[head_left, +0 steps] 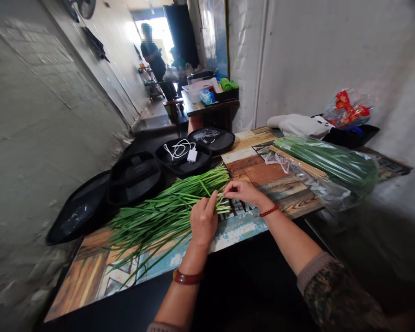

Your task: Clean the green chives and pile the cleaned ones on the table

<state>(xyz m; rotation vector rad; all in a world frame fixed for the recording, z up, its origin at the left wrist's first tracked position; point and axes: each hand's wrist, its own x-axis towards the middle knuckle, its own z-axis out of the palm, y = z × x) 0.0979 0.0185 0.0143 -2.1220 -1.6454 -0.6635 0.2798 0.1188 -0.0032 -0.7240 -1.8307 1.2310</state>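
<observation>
A loose pile of garlic chives point(159, 212) lies across the table, its pale cut ends to the right and its green tips to the left. My left hand point(204, 219) rests over the stems near those pale ends, its fingers curled round some of them and the index finger pointing forward. Just right of it, my right hand point(244, 192) pinches at the end of a stem between thumb and fingertips. What exactly sits in that pinch is small and hard to make out. Both hands are nearly touching.
Black cases point(134, 177) stand along the table's far left edge, one holding a white charger point(192, 155). At right lie a plastic bag of chives point(328, 159), wooden chopsticks point(297, 161), a white cap point(299, 125) and a red-patterned bag point(347, 109). A person point(154, 57) stands in the background.
</observation>
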